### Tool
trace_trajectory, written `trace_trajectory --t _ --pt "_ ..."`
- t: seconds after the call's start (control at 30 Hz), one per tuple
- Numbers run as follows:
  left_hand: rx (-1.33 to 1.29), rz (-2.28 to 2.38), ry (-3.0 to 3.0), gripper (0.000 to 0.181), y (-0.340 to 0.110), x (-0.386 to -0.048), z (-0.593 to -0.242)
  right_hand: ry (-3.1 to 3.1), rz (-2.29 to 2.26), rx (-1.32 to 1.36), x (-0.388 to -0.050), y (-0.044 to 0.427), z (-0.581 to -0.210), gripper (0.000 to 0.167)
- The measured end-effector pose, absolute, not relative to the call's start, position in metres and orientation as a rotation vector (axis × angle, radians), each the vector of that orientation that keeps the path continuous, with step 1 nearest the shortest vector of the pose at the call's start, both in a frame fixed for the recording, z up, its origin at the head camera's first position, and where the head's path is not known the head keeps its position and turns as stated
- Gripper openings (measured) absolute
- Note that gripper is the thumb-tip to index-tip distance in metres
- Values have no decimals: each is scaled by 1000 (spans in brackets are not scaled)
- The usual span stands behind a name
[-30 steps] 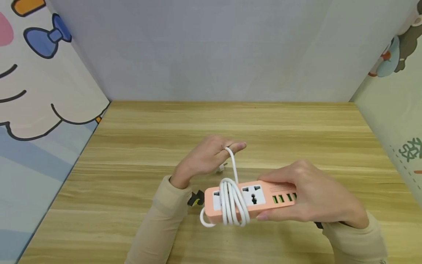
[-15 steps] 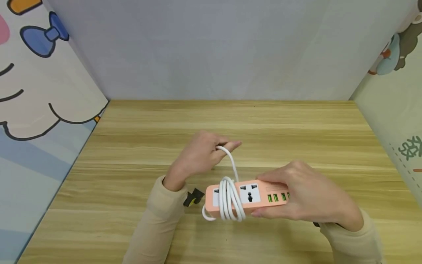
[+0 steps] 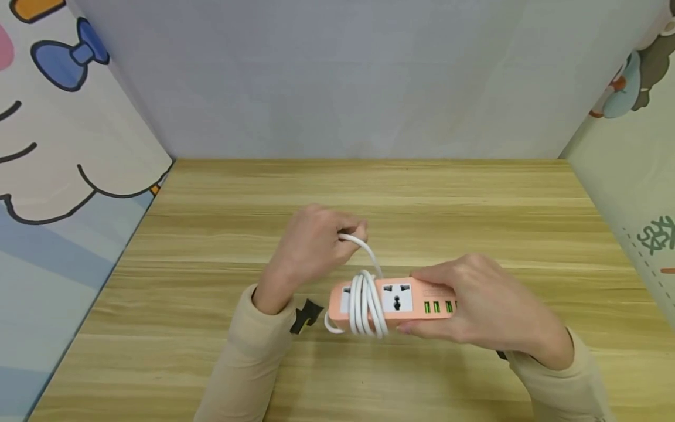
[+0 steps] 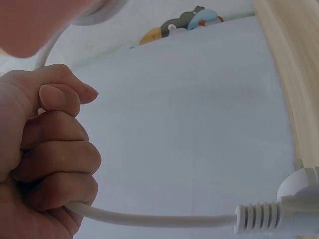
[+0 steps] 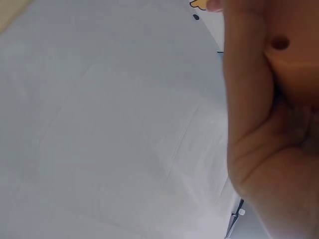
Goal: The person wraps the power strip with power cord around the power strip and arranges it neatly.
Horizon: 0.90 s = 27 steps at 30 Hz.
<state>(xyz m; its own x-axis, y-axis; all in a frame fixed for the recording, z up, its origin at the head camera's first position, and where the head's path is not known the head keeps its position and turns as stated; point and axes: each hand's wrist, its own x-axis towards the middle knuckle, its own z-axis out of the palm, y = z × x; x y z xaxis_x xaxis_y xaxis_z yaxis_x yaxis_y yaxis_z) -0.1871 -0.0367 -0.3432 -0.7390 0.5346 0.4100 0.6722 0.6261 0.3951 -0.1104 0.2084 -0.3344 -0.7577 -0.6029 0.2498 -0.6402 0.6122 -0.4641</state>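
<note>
A peach power strip point(image 3: 422, 293) with white sockets and several green USB ports is held above the table. My right hand point(image 3: 490, 310) grips its right end, thumb on the near side and fingers on the far side. Several turns of white cord point(image 3: 365, 305) wrap around the strip's left part. From the far side the cord rises to my left hand point(image 3: 316, 243), whose fingers curl round it. In the left wrist view, the white plug point(image 4: 299, 201) hangs on the cord's free end beyond the fist; the head view hides it.
A wood-grain table point(image 3: 237, 193) lies below both hands. A pale grey wall point(image 3: 358, 82) stands behind it, with cartoon-printed panels point(image 3: 79, 146) at the left and right. A black wrist mount point(image 3: 307, 316) sits by the left cuff.
My left hand has moved left and slightly away, its index finger now curled in more around the cord. The power strip has shifted slightly left and up in view, and the plug has gone out of sight.
</note>
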Motion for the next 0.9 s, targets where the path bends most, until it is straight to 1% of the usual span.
trace_trajectory --t 0.1,0.2,0.33,0.47,0.6,0.77,0.9 --pt "-967 -740 -2616 39 -37 -185 -340 -2760 799 1025 -113 209 -336 31" --pt "-949 -705 -2636 38 -38 -183 -337 -2758 772 975 -114 209 -337 33" --pt "-928 -666 -2651 31 -39 -181 -334 -2750 712 919 -116 206 -339 35" --pt "-902 -625 -2648 31 -38 -176 -332 -2722 662 884 -118 204 -341 34" --pt "-902 -662 -2684 27 -38 -172 -330 -2692 650 830 -120 205 -343 35" --pt "-972 -816 -2737 35 -36 -171 -328 -2668 628 733 -124 212 -342 36" --pt "-990 -917 -2725 39 -35 -171 -328 -2616 619 727 -127 216 -342 34"
